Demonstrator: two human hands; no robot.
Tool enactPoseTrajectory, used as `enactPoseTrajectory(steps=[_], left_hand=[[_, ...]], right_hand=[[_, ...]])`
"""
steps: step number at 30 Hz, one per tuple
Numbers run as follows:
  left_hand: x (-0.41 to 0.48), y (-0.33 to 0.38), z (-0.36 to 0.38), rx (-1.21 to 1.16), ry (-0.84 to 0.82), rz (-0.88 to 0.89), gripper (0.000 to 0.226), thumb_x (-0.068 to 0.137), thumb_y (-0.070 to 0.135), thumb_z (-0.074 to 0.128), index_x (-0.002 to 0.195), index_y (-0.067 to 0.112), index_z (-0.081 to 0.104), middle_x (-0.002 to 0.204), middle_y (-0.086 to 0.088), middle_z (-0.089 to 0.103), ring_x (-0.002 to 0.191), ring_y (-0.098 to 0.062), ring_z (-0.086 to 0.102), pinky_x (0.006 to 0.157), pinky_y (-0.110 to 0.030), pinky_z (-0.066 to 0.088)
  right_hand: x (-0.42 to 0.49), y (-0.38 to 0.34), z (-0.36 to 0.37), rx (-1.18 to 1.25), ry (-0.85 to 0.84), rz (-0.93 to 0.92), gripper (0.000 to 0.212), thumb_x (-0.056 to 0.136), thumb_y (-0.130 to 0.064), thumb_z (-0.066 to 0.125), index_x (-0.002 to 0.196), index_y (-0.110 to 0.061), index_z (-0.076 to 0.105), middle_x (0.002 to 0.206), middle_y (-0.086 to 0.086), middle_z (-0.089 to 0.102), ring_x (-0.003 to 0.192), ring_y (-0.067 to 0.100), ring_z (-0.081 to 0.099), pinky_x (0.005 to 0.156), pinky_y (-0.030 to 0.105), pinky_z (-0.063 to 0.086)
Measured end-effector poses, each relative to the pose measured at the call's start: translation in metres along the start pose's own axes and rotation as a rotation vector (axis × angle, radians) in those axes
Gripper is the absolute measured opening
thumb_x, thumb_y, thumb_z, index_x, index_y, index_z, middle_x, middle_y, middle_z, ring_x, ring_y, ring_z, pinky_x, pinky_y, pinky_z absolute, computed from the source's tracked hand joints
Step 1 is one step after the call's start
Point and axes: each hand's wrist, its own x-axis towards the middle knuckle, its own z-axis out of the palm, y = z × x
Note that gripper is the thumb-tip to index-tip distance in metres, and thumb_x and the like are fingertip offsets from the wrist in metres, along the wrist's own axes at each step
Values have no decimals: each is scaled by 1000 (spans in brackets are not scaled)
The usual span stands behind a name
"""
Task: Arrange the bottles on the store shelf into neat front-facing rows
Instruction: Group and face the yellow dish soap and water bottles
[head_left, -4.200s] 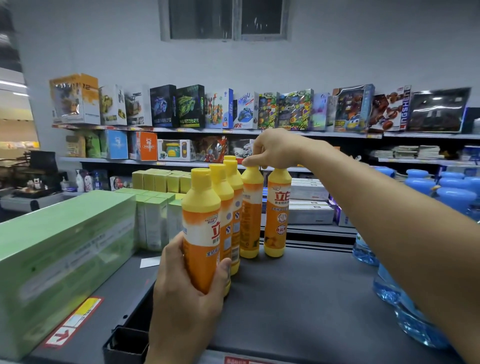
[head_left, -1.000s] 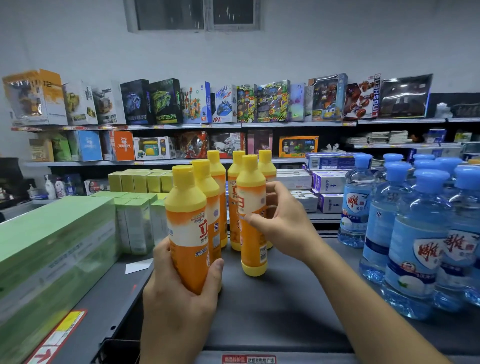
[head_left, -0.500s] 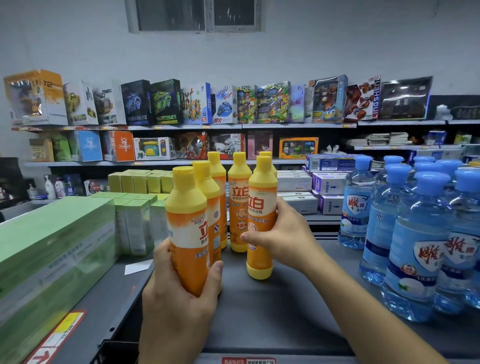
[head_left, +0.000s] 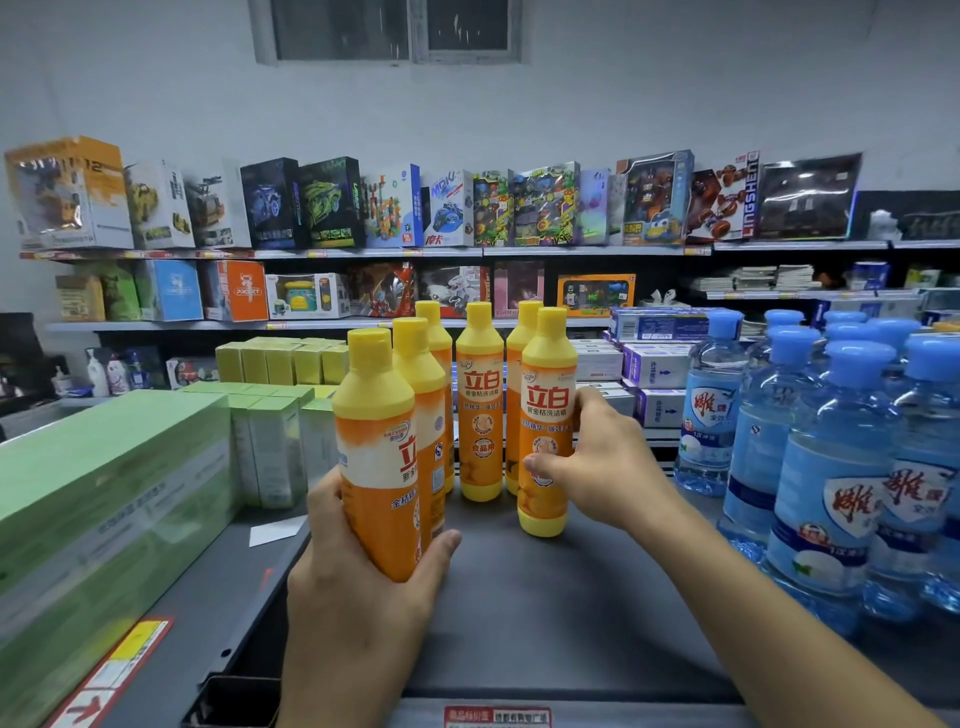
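Several orange bottles with yellow caps stand on the dark grey shelf (head_left: 545, 613). My left hand (head_left: 358, 587) grips the nearest bottle (head_left: 376, 441) low on its body, its label turned partly to the right. My right hand (head_left: 597, 462) holds another orange bottle (head_left: 546, 405) at mid height, thumb across its front, label facing me. Behind it stand a front-facing bottle (head_left: 480, 415) and one more half hidden. Two others (head_left: 423, 395) line up behind the left-hand bottle.
Blue-capped water bottles (head_left: 831, 467) crowd the right side of the shelf. Long green boxes (head_left: 104, 504) and smaller green cartons (head_left: 275, 447) fill the left. Toy boxes (head_left: 395, 208) line the far shelves. A price tag (head_left: 496, 716) sits on the front edge.
My right hand has turned its bottle so the label faces front and shifted it slightly right. The left hand keeps its grip on the nearest bottle.
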Motion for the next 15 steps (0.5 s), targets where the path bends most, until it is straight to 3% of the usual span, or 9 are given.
enactPoseTrajectory(steps=[2, 5, 6, 8, 11, 13, 15], left_hand=[[-2, 1, -1, -7, -10, 31, 102, 63, 54, 92, 145, 36, 35, 112, 18, 53, 99, -12, 55, 88, -27, 47], [-3, 5, -4, -37, -32, 52, 97, 62, 62, 83, 144, 36, 37, 109, 24, 55, 88, 0, 59, 73, -7, 43], [-4, 5, -5, -62, -41, 45, 94, 64, 64, 82, 143, 38, 37, 108, 28, 56, 87, 5, 61, 64, -4, 46], [-4, 6, -11, -145, -56, 31, 85, 71, 79, 77, 139, 47, 36, 109, 30, 62, 94, 14, 65, 64, -3, 51], [4, 8, -25, -333, -85, -30, 95, 66, 104, 48, 143, 50, 40, 121, 35, 67, 109, 16, 66, 82, -21, 56], [21, 13, -42, -425, -76, -80, 110, 59, 110, 43, 143, 39, 49, 123, 27, 71, 110, 1, 72, 85, -31, 58], [43, 25, -59, -458, -61, -93, 99, 59, 109, 44, 126, 38, 60, 117, 17, 75, 106, -12, 75, 83, -41, 59]], right_hand=[[0, 0, -1, -11, 3, 6, 67, 84, -33, 91, 138, -25, 52, 133, -3, 68, 124, 22, 66, 101, 41, 57], [-1, -2, -1, -9, 7, 14, 69, 83, -34, 91, 139, -24, 52, 135, -2, 67, 125, 23, 65, 102, 42, 57], [-2, -2, -1, -8, 8, 17, 70, 84, -35, 91, 140, -24, 51, 136, -1, 67, 126, 23, 65, 102, 42, 56], [-3, -3, -1, -9, 5, 24, 70, 84, -35, 91, 141, -23, 51, 137, -1, 66, 127, 24, 65, 102, 42, 56], [-6, -3, -2, -2, -6, 29, 72, 83, -37, 91, 140, -24, 51, 137, -1, 66, 125, 24, 66, 102, 43, 57], [-6, -2, -3, -8, -30, 41, 74, 82, -38, 92, 141, -24, 50, 137, -2, 66, 125, 24, 66, 102, 43, 58], [-7, -2, -5, -19, -64, 56, 74, 82, -40, 92, 140, -24, 50, 138, -1, 66, 125, 23, 66, 103, 44, 59]])
